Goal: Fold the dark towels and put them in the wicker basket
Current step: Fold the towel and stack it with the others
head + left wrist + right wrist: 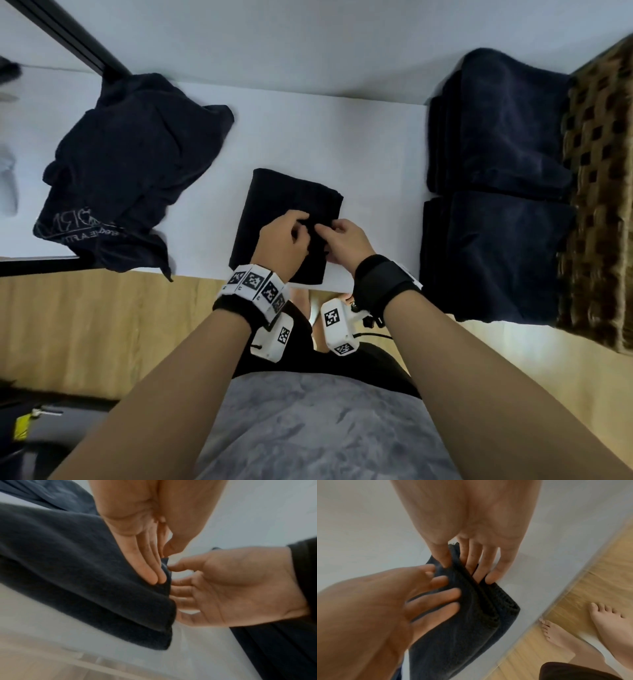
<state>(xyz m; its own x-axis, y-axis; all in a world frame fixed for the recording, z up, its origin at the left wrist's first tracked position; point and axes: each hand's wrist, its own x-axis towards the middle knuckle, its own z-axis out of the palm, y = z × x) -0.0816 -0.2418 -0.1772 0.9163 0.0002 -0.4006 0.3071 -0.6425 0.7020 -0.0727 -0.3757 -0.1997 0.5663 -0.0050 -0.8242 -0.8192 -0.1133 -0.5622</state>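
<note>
Far left of our fingers, a crumpled dark towel with pale lettering (pixel 126 168) lies in a heap on the white counter (pixel 370 137), one corner hanging over the near edge.

Our left hand (pixel 282 236) sits on the near half of the folded black towel (pixel 291 202). Its fingers (pixel 147 572) lie straight and close together on the top layer, the thumb meeting them at the towel's edge, so the edge is pinched.

Just right of it, nearly touching, our right hand (pixel 346 241) takes the same edge. Its thumb is on one side and its fingers (pixel 491 577) on the other, narrow, with the folded layers between them. The folded black towel lies flat on the counter directly under both hands, its near end at the counter's front edge.

Well right of our fingers, two stacks of folded navy towels (pixel 500 192) sit side by side in the brown wicker basket (pixel 599 205), which takes up the right end of the counter.

Below the counter edge, bare feet (pixel 607 620) stand on the light wooden floor (pixel 85 325).
</note>
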